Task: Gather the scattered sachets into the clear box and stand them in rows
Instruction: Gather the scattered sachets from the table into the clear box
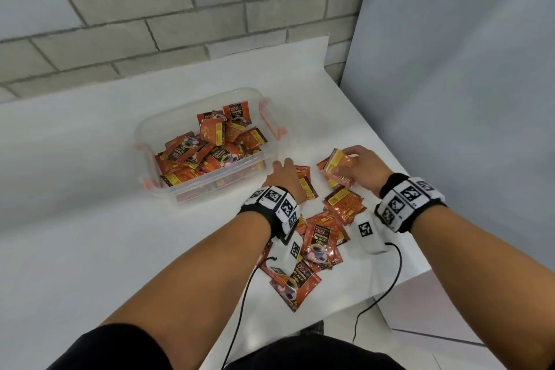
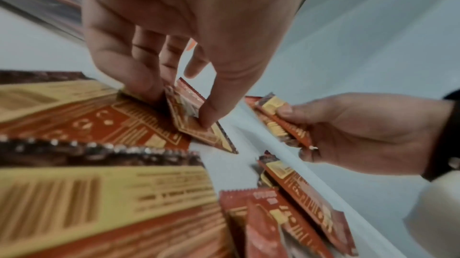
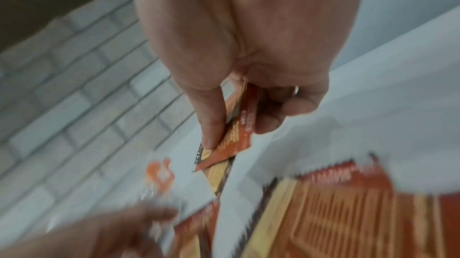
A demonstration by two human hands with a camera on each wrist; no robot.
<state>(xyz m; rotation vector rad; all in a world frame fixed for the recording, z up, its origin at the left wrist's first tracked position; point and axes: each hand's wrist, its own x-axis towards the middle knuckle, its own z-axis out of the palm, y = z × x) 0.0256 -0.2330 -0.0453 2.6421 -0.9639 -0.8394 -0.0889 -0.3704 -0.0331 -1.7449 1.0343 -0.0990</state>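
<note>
A clear box (image 1: 271, 141) with orange clips holds a loose heap of orange-red coffee sachets (image 1: 210, 147). Right of it, several more sachets (image 1: 318, 246) lie scattered on the white table. My left hand (image 1: 285, 177) reaches down beside the box; in the left wrist view its thumb and fingers pinch a sachet (image 2: 189, 109) lying on the table. My right hand (image 1: 357, 168) grips a sachet (image 1: 338, 164) tilted above the table, seen between thumb and fingers in the right wrist view (image 3: 239, 124).
The white table (image 1: 90, 219) ends at a brick wall (image 1: 150, 9) behind and at an edge to the right of the sachets. A grey panel (image 1: 450, 99) stands on the right. Black cables (image 1: 393, 279) hang from both wrist bands.
</note>
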